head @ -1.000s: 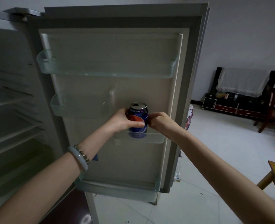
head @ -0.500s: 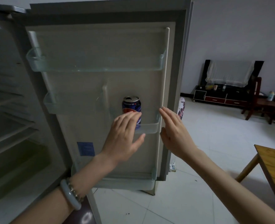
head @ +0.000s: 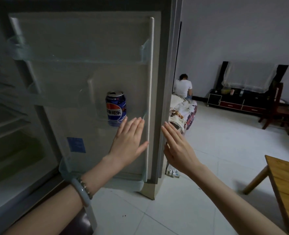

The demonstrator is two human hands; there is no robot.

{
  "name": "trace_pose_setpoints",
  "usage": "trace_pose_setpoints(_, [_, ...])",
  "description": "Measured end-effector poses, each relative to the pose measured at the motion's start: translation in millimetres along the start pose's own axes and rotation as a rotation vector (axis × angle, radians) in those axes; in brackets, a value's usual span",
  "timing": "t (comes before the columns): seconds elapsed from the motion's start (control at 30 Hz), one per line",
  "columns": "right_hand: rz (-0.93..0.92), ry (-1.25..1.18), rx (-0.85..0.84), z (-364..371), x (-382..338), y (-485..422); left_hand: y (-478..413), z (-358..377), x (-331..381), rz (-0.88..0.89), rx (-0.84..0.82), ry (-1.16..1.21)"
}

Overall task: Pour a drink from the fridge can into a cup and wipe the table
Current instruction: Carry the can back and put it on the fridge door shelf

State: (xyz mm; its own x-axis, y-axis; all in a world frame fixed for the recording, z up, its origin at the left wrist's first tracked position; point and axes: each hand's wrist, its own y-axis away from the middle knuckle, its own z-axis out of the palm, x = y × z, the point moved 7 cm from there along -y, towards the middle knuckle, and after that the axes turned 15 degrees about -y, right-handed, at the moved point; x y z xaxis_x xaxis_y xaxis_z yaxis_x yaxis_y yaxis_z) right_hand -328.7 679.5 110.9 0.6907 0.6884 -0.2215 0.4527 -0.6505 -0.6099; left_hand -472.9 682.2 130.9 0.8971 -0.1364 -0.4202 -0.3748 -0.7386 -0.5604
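A blue drink can (head: 115,107) stands upright in a clear shelf on the inside of the open fridge door (head: 89,73). My left hand (head: 128,141) hovers flat and open just below and right of the can, not touching it. My right hand (head: 177,148) is open too, palm turned left, in front of the door's outer edge. Neither hand holds anything. No cup or cloth is in view.
The fridge interior (head: 8,124) with bare shelves is at the left. A wooden table (head: 288,187) juts in at the lower right. A person in white (head: 182,87) sits behind the door near a patterned bundle (head: 182,112). A dark TV cabinet (head: 238,100) lines the far wall.
Both hands let go of the can, which stays in the door shelf, and drew back toward me with fingers spread. The view shifted right and the seated person came into sight.
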Motion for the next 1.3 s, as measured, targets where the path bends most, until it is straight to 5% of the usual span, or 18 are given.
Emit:
trace_pose_setpoints(0.7, [-0.385,-0.290,-0.112,-17,12,33,78,-58,-4,-0.460,-0.154,-0.182])
trace_pose_setpoints(0.97, [-0.640,-0.452,-0.092,-11,-51,40,159,-97,-31,-0.687,-0.194,-0.235])
trace_pose_setpoints(1.3, [-0.955,-0.587,-0.237,27,-180,44,235,-156,-20,-0.809,-0.054,-0.125])
